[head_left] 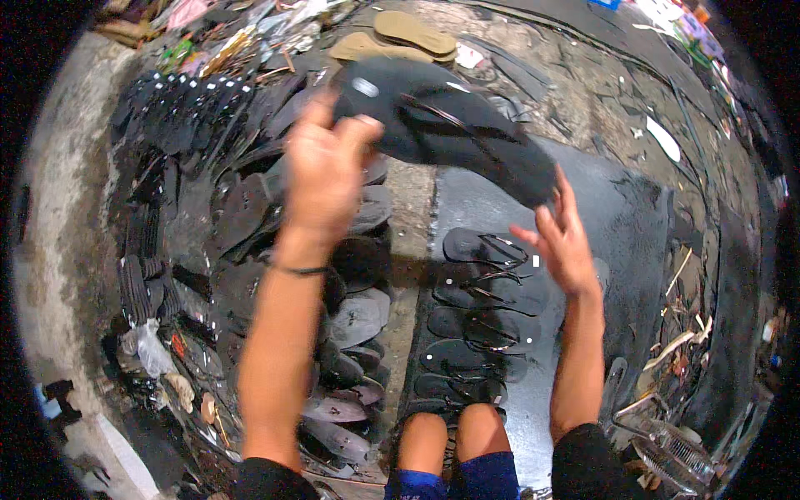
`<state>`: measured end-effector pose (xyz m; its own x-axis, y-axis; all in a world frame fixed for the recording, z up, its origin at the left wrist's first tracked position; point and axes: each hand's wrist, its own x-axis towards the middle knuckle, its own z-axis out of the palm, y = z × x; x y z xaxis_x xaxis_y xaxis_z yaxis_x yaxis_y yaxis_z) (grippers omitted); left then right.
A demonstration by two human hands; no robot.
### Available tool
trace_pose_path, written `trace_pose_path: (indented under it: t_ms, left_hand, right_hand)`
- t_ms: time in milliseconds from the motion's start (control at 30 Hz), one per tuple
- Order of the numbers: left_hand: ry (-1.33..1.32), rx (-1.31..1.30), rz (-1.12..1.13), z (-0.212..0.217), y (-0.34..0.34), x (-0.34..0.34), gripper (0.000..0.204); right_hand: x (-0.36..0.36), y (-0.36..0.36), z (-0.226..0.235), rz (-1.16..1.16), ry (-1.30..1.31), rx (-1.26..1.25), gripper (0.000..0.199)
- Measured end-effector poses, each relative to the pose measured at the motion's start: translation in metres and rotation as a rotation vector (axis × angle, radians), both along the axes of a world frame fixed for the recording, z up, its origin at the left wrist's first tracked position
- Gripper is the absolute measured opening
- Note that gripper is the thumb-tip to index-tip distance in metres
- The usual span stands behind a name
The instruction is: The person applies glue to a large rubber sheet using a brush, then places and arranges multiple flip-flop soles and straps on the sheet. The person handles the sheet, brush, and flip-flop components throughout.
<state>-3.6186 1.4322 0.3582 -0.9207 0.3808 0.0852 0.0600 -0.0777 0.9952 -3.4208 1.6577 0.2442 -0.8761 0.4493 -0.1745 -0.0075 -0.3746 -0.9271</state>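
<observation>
Holding a black flip-flop aloft, our left hand gripped its heel end; our right hand, fingers spread, touched its toe end. Below it lay a row of black flip-flops on a dark sheet, a heap of soles leftward.

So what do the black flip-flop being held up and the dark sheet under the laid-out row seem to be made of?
The black flip-flop, gripped at its end by the left hand and met by the right hand, looks like matte foam rubber: dull surface, thin glossy straps. The dark sheet looks like rubber or plastic sheeting, going by its faint sheen, though that is uncertain.
</observation>
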Motion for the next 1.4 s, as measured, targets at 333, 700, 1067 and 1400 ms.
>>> trace_pose_path:
  t_ms: [333,700,1067,1400]
  left_hand:
    - [-0.369,-0.356,-0.046,-0.251,0.069,0.041,0.057]
    - [0.099,-1.063,-0.103,-0.268,0.068,0.023,0.054]
    - [0.262,-1.097,-0.163,-0.265,0.067,0.025,0.048]
    - [0.131,-0.345,-0.476,-0.128,0.071,0.089,0.057]
  right_hand:
    - [0.013,0.085,-0.148,-0.246,-0.253,-0.017,0.056]
    - [0.015,0.064,-0.197,-0.395,-0.731,1.024,0.062]
    - [0.226,-0.007,-0.092,-0.14,-1.289,0.976,0.098]
    - [0.181,-0.007,-0.025,0.15,-0.224,1.388,0.072]
